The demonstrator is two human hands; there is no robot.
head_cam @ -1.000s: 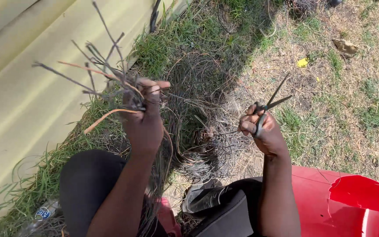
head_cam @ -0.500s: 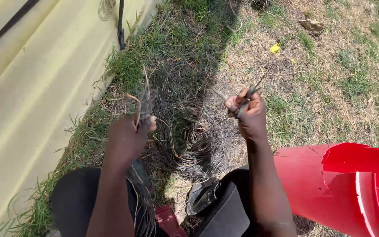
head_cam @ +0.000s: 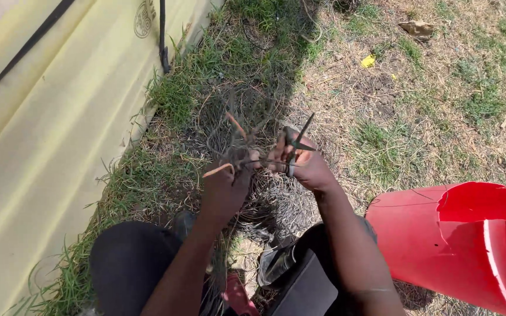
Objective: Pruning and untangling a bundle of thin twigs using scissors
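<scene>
My left hand (head_cam: 224, 187) grips a bundle of thin dark wires (head_cam: 238, 137) whose ends stick upward, one with an orange tip. My right hand (head_cam: 307, 167) is closed on a pair of dark scissors (head_cam: 295, 146), blades pointing up and slightly apart. Both hands meet at the middle of the view, with the scissors touching the wire bundle. Below them lies a heap of tangled grey wire (head_cam: 276, 202) on the ground. My knees in dark trousers (head_cam: 130, 263) show at the bottom.
A yellow sheet wall (head_cam: 42, 129) with a black strap (head_cam: 162, 35) fills the left. A broken red plastic bucket (head_cam: 464, 240) lies at the lower right. Green and dry grass (head_cam: 417, 117) with a stone (head_cam: 417, 27) and a yellow scrap (head_cam: 368, 61) spreads beyond.
My left hand lowered the wire bundle and moved right. My right hand moved left with the scissors until both hands met. The view shifted, bringing more of the red bucket in.
</scene>
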